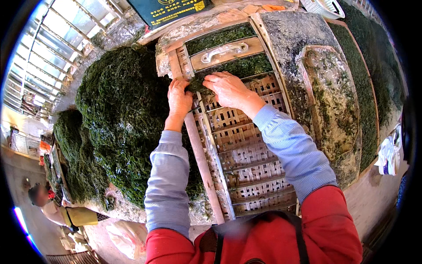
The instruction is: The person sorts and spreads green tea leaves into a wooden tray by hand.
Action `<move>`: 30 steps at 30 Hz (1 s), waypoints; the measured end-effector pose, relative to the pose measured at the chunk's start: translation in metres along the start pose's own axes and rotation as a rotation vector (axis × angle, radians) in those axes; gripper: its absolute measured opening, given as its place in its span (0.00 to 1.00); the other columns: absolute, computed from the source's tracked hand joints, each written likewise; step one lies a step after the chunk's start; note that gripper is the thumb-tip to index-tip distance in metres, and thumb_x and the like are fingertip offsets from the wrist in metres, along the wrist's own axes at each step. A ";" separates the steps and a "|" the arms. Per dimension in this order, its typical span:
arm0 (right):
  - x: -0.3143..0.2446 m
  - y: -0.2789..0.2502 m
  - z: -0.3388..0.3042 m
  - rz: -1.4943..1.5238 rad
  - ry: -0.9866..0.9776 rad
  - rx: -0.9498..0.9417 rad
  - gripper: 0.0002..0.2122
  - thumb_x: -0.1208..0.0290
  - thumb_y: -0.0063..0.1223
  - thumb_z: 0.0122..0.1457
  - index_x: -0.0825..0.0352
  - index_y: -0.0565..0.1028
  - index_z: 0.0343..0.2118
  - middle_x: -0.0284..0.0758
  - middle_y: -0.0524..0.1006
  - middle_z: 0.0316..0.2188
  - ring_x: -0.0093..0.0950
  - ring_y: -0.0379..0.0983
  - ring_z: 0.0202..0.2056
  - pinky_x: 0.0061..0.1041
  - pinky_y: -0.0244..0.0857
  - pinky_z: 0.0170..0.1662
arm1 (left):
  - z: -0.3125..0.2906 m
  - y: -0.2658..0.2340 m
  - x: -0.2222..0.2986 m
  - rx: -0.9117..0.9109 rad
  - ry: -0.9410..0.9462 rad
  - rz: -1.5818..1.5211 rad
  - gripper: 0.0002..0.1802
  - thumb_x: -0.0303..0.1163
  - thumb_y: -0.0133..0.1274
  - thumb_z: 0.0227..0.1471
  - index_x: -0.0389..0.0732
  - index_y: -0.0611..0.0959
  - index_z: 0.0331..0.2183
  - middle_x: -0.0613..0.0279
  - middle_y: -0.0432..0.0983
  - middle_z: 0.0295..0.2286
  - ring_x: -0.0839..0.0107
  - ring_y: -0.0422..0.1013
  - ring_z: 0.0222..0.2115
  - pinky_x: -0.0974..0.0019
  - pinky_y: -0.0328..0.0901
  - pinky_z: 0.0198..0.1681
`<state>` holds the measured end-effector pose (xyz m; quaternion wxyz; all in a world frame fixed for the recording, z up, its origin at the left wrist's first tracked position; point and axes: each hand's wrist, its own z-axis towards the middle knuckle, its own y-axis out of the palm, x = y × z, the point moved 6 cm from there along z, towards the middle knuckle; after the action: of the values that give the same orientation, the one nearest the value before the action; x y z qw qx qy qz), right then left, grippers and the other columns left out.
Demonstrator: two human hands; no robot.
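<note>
A wooden frame [203, 145] with a woven bamboo bottom and thin crosswise dividers lies before me. Its far rows hold dark green leafy strands [250, 66]. Between two filled rows rests a wooden block with a metal handle [225, 52]. My left hand [179, 100] is closed at the frame's left rail, its fingertips on a clump of green strands [198, 82]. My right hand [231, 91] reaches over the slats with bent fingers pressed together on the same clump. The fingertips are partly hidden. Nearer rows show bare bamboo weave.
A large heap of green strands [125, 119] stands left of the frame. To the right lies a stone slab with a raised panel [332, 101]. A dark green box [169, 12] and white basket [323, 8] sit at the back. Another person [57, 209] stands at far left.
</note>
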<state>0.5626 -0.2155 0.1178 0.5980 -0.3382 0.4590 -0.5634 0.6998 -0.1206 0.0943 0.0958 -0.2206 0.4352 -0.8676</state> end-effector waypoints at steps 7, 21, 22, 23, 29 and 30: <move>0.004 0.014 0.003 -0.061 0.046 0.167 0.13 0.71 0.43 0.51 0.61 0.75 0.38 0.35 0.73 0.45 0.35 0.65 0.50 0.43 0.52 0.55 | 0.073 -0.016 0.081 -0.268 -0.024 0.067 0.11 0.28 0.50 0.32 0.34 0.80 0.24 0.45 0.75 0.22 0.52 0.73 0.28 0.56 0.66 0.31; 0.012 0.010 -0.003 -0.071 0.139 -0.091 0.09 0.70 0.44 0.51 0.59 0.75 0.35 0.32 0.77 0.35 0.32 0.74 0.35 0.41 0.59 0.41 | 0.127 -0.035 0.194 -0.237 0.305 -0.169 0.14 0.26 0.57 0.36 0.42 0.83 0.32 0.58 0.78 0.23 0.67 0.75 0.26 0.67 0.68 0.32; 0.013 0.011 -0.003 -0.071 0.141 -0.093 0.10 0.70 0.44 0.51 0.58 0.75 0.35 0.32 0.77 0.35 0.32 0.74 0.35 0.41 0.59 0.40 | 0.124 -0.048 0.173 -0.222 0.196 -0.109 0.10 0.28 0.57 0.36 0.45 0.85 0.28 0.59 0.78 0.22 0.64 0.75 0.24 0.65 0.69 0.31; 0.009 0.011 -0.001 -0.045 0.134 -0.101 0.12 0.71 0.41 0.52 0.56 0.74 0.39 0.33 0.77 0.35 0.32 0.74 0.37 0.43 0.59 0.45 | 0.116 -0.047 0.137 -0.257 0.143 -0.149 0.09 0.28 0.58 0.36 0.44 0.85 0.27 0.58 0.78 0.22 0.65 0.75 0.23 0.66 0.69 0.30; 0.013 -0.010 -0.003 0.034 0.074 -0.121 0.10 0.72 0.46 0.48 0.60 0.77 0.32 0.36 0.78 0.29 0.35 0.76 0.35 0.39 0.65 0.42 | 0.047 0.001 0.044 -0.175 0.008 -0.064 0.10 0.30 0.62 0.34 0.46 0.86 0.28 0.58 0.79 0.23 0.65 0.74 0.28 0.64 0.66 0.35; 0.018 -0.020 -0.004 0.086 0.101 -0.209 0.08 0.72 0.47 0.47 0.62 0.78 0.28 0.37 0.78 0.26 0.35 0.77 0.32 0.36 0.70 0.36 | 0.043 0.003 0.044 -0.167 0.032 0.010 0.11 0.30 0.63 0.33 0.47 0.85 0.28 0.60 0.78 0.24 0.64 0.73 0.31 0.63 0.65 0.37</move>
<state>0.5503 -0.2350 0.1315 0.5591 -0.3500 0.5588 -0.5026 0.6808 -0.1690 0.1281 0.0744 -0.2116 0.5087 -0.8312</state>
